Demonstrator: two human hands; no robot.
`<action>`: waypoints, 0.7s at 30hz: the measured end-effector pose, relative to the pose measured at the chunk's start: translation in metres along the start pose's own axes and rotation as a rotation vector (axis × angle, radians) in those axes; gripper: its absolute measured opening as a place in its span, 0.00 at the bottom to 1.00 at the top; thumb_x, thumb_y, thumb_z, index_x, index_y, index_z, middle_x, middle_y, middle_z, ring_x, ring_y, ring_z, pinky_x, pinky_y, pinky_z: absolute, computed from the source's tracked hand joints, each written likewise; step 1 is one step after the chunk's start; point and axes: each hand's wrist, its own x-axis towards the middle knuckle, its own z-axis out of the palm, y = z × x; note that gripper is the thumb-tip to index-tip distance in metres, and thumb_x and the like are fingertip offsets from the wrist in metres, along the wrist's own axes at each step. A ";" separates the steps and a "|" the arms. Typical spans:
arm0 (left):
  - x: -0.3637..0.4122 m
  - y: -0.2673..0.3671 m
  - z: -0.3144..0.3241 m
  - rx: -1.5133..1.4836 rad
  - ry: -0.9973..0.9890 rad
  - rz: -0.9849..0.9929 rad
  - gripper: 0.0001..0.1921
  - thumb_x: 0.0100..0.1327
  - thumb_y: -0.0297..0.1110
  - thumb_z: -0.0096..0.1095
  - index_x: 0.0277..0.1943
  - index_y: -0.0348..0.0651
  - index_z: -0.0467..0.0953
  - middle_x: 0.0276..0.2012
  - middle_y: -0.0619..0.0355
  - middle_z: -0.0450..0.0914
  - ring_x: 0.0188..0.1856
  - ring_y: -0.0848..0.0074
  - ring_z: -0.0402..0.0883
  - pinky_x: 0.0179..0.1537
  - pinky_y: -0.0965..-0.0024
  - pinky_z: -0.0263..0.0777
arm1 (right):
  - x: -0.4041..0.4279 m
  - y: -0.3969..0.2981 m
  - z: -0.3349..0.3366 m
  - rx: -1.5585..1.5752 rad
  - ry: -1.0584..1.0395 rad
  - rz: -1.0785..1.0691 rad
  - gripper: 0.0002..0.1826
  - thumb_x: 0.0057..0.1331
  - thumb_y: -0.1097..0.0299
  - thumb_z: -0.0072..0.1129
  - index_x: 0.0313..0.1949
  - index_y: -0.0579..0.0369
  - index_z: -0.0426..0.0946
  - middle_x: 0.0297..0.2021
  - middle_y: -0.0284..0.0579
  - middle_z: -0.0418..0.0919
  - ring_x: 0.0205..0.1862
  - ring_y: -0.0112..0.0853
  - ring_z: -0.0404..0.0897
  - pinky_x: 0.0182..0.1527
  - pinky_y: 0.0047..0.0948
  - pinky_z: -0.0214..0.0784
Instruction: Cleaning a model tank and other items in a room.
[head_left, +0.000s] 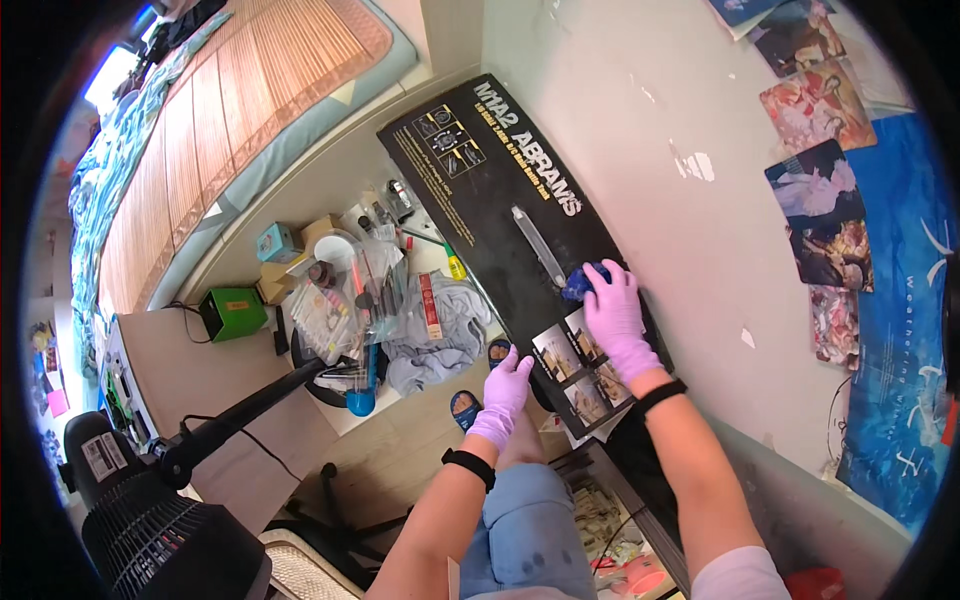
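Observation:
A large black cardboard box (480, 217) for a model tank lies at a slant in front of me, against the wall. It bears writing and small pictures. My right hand (616, 307), in a pink glove, holds a crumpled dark-blue cloth (579, 283) against the top of the box. Beside the cloth lies a narrow translucent strip (538, 246); its material is unclear. My left hand (506, 390), also gloved in pink, is at the box's near left edge with its thumb apart and nothing in it. Whether its fingertips touch the edge is hard to tell.
Left of the box are a grey cloth (450, 330), a yellow-green bottle (454, 264) and clear plastic bags (375, 281) of small items. A black fan (165, 517) on an arm (255, 405) stands at lower left. The wall (675, 225) borders the box's right side.

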 end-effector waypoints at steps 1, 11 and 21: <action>-0.005 0.011 0.000 -0.016 -0.024 -0.037 0.28 0.59 0.49 0.56 0.61 0.51 0.65 0.50 0.47 0.76 0.52 0.65 0.75 0.52 0.70 0.65 | 0.000 -0.007 0.002 -0.090 -0.007 0.057 0.20 0.54 0.76 0.52 0.47 0.48 0.74 0.50 0.45 0.67 0.49 0.47 0.65 0.51 0.41 0.63; -0.005 -0.003 -0.003 -0.091 -0.025 0.007 0.35 0.60 0.48 0.56 0.64 0.38 0.56 0.52 0.43 0.74 0.55 0.62 0.73 0.56 0.71 0.62 | -0.086 -0.008 -0.008 0.154 -0.396 -0.272 0.18 0.52 0.78 0.51 0.41 0.44 0.79 0.45 0.41 0.71 0.46 0.44 0.68 0.49 0.39 0.66; -0.026 -0.031 -0.031 -0.261 0.006 -0.009 0.33 0.64 0.47 0.51 0.64 0.34 0.54 0.58 0.43 0.68 0.60 0.59 0.67 0.59 0.68 0.59 | 0.119 -0.119 0.062 0.009 -0.123 -0.364 0.16 0.54 0.74 0.49 0.40 0.39 0.79 0.45 0.41 0.71 0.46 0.41 0.69 0.45 0.35 0.68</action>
